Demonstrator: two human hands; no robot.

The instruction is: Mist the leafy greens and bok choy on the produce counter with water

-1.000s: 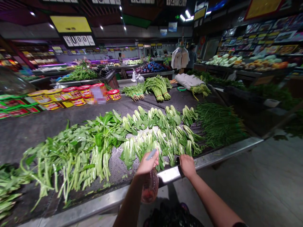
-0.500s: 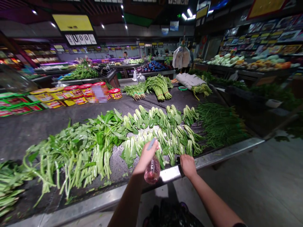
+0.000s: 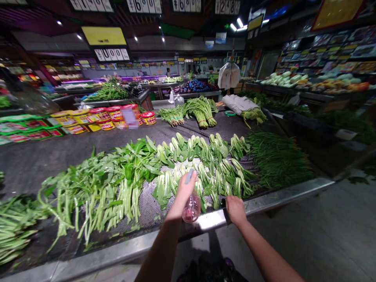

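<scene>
My left hand (image 3: 184,191) is closed round a small clear pink spray bottle (image 3: 191,207) with a grey nozzle, held over the front row of bok choy (image 3: 205,164). My right hand (image 3: 235,209) rests on the metal front rim (image 3: 264,200) of the produce stand, fingers curled over its edge just below the bok choy. To the left of the bok choy lies a wide pile of long-stemmed leafy greens (image 3: 102,188).
A heap of thin green beans (image 3: 276,156) lies right of the bok choy. Bundled greens (image 3: 199,111) and red and yellow tins (image 3: 100,117) sit at the back of the black mesh table. More produce stands fill the back and right; a grey floor aisle runs on the right.
My left hand has raised the spray bottle and moved it forward over the bok choy. My right hand has stayed on the rim. The view has tilted up slightly.
</scene>
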